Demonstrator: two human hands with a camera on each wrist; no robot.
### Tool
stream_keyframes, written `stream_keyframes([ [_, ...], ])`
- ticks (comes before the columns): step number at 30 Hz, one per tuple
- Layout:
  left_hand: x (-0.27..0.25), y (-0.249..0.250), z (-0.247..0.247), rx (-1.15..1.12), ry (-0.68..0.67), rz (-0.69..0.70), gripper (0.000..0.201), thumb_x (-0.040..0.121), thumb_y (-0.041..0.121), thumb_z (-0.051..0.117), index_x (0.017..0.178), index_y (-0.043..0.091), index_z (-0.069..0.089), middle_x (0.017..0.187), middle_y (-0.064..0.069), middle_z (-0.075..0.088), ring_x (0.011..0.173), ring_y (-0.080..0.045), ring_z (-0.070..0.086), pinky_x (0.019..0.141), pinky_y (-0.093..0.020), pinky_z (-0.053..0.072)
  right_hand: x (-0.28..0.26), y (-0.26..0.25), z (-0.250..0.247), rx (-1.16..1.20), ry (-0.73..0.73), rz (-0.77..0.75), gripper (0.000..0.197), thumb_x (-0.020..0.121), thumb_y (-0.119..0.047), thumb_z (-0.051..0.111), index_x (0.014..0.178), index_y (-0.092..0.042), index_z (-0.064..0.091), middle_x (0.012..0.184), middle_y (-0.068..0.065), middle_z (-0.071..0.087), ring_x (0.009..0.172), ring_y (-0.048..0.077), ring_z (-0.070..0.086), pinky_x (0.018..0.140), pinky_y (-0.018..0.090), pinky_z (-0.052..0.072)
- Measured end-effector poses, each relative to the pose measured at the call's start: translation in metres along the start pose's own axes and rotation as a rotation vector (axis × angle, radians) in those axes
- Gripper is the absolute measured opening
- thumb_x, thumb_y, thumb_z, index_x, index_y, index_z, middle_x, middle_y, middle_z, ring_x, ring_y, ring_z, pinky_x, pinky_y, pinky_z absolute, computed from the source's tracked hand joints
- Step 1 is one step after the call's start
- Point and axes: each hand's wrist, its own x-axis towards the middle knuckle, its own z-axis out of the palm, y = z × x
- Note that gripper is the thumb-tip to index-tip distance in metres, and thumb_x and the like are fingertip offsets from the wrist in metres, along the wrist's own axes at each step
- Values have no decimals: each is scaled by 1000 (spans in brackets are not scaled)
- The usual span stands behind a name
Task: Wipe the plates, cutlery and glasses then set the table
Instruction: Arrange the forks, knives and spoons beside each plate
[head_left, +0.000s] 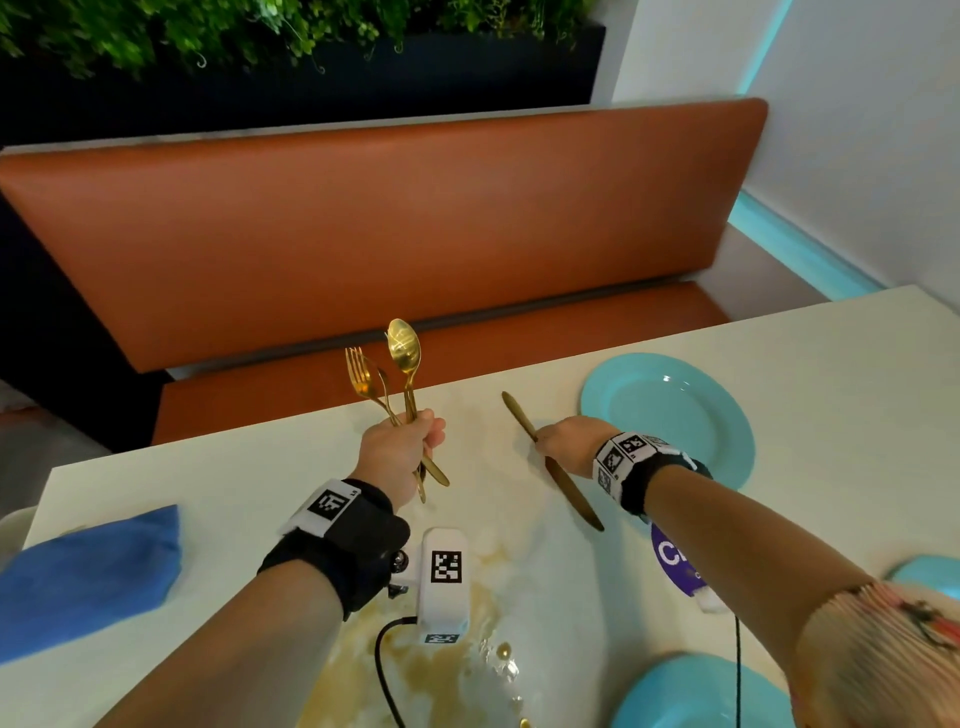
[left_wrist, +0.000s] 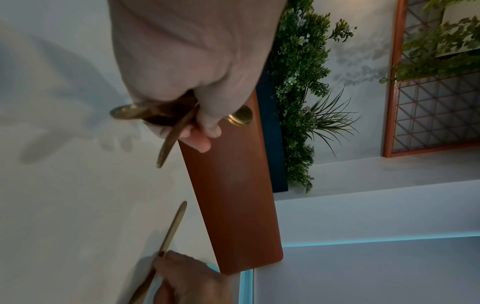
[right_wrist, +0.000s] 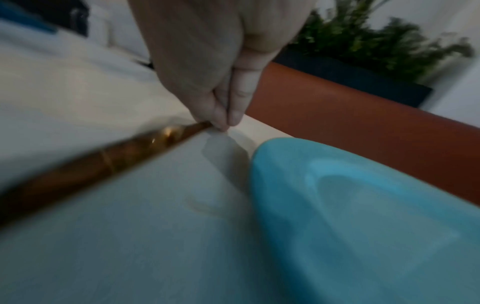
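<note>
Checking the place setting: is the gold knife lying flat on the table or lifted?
Flat: the knife lies on the table, right hand pinching its middle.

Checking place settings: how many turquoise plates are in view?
3: one round turquoise plate beside the right hand; one plate edge at bottom; another sliver behind the right sleeve. More may be hidden.

Left hand (head_left: 400, 452) fisted, raised; right hand (head_left: 569, 444) pinching, lowered.

Cream table (head_left: 291, 483), stained w/ brown marks near front edge; on it: gold knife (head_left: 566, 483) just left of teal plate (head_left: 670, 410); blue cloth (head_left: 88, 566) far left; another teal plate (head_left: 696, 696) at front.
</note>
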Motion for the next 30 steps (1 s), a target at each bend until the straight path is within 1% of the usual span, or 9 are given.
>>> stream_keyframes([
  [2, 0, -2, 2, 12, -6, 2, 17, 94, 15, 54, 107, 4, 59, 100, -9, 66, 81, -12, 59, 87, -24, 45, -1, -2, -2, 51, 70, 43, 28, 92, -13, 44, 116, -9, 59, 112, 11, 62, 99, 29, 61, 76, 31, 48],
  [3, -1, -4, 2, 20, -7, 3, 16, 94, 15, 54, 106, 4, 59, 99, -9, 66, 79, -12, 59, 86, -24, 45, 0, -4, -3, 83, 104, 93, 28, 93, -17, 44, 115, -10, 60, 109, 11, 63, 96, 28, 61, 72, 30, 47],
  [6, -1, -7, 3, 32, -7, 2, 14, 94, 15, 54, 101, 5, 60, 99, -9, 66, 82, -13, 59, 85, -26, 46, 4, -13, -5, 223, 143, 299, 31, 92, -32, 50, 104, -7, 63, 87, 6, 59, 77, 23, 56, 62, 29, 45],
  [9, -2, -7, 5, 30, -17, 1, 11, 94, 14, 54, 99, 6, 60, 99, -9, 66, 83, -14, 59, 79, -23, 47, 11, -20, -6, 408, 187, 444, 19, 91, -17, 53, 100, -4, 63, 74, 5, 53, 71, 24, 55, 62, 27, 45],
  [12, -1, -7, 4, 42, -22, 16, 11, 95, 14, 54, 99, 6, 60, 91, -6, 66, 76, -11, 59, 79, -23, 48, 14, -22, -7, 492, 211, 504, 17, 91, -7, 50, 101, -2, 63, 91, 11, 64, 74, 27, 57, 64, 28, 44],
  [15, 1, -10, 2, 38, -41, 25, 10, 95, 14, 54, 89, 7, 61, 81, -2, 65, 71, -9, 57, 74, -22, 47, 15, -19, -7, 543, 243, 552, 20, 91, -2, 46, 103, 1, 62, 103, 15, 66, 89, 31, 65, 67, 31, 47],
  [17, 0, -12, 1, 40, -64, 26, 15, 95, 14, 55, 82, 11, 60, 81, -1, 65, 70, -8, 57, 68, -19, 45, 15, -16, -7, 578, 264, 576, 21, 92, -2, 44, 103, 3, 62, 102, 15, 66, 91, 31, 65, 67, 31, 48],
  [22, -2, -14, 0, 42, -133, 13, 15, 94, 13, 55, 80, 12, 61, 82, -1, 65, 69, -8, 56, 61, -18, 43, 19, -12, -9, 601, 280, 593, 21, 93, -2, 41, 98, 4, 61, 99, 16, 66, 76, 28, 58, 65, 30, 48],
  [30, -5, -18, 2, 58, -182, -15, 11, 95, 14, 53, 85, 11, 58, 82, -2, 65, 68, -9, 56, 62, -17, 45, 22, -10, -7, 592, 289, 605, 19, 93, -2, 43, 99, 3, 61, 101, 16, 66, 73, 26, 53, 66, 29, 47],
])
